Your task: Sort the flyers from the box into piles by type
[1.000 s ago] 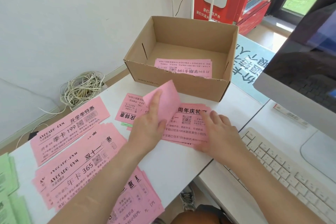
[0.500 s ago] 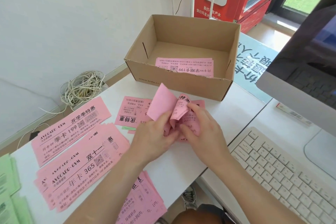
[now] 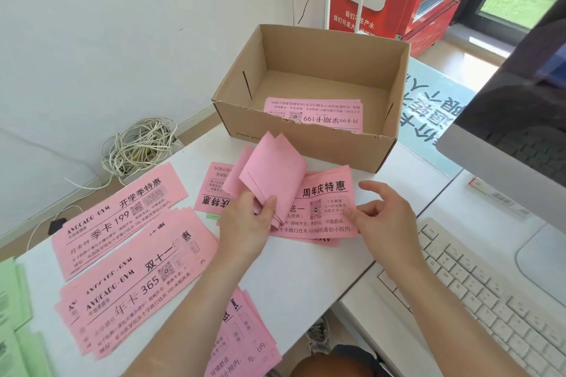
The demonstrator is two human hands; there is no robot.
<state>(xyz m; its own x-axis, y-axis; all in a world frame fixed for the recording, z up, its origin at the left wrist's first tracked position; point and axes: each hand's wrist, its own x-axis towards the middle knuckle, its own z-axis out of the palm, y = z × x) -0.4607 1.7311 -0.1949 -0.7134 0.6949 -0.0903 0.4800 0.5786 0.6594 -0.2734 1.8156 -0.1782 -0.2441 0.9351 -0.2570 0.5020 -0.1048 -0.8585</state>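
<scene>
Left hand (image 3: 248, 223) pinched the flyers (image 3: 324, 193) by their left ends, curled upward; right hand (image 3: 389, 217) hung relaxed, holding nothing, nearer their flat right end. They lay just in front of the box (image 3: 352, 150), long axis along its front wall; others lay inside it.

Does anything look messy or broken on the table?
Yes. The cardboard box has a ragged, torn front rim. A green sliver pokes from under the pink pile in front of it, by the left hand gripping curled pink flyers.
</scene>
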